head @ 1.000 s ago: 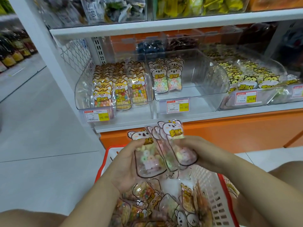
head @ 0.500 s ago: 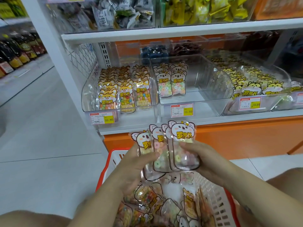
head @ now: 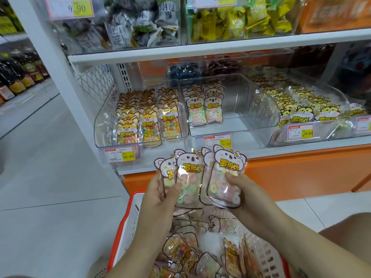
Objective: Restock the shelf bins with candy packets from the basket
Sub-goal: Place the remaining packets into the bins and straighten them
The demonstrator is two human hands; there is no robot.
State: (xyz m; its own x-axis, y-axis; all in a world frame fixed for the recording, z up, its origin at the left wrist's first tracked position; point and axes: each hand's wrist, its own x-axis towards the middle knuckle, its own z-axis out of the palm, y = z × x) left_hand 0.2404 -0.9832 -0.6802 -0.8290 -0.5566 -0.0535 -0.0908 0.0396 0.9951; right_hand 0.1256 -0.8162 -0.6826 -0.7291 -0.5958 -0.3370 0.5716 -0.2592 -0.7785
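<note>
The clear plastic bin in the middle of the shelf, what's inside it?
Two short rows of koala-print ring-candy packets stand at the left of the clear plastic middle bin. The front packets cover those behind, so the count is unclear.

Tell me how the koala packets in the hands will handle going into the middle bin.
Probably floppy: the koala packets are thin clear film, fanned between the left hand and right hand. Likely slippery: glossy sheen. Seemingly light: a loose pinch holds several.
</note>
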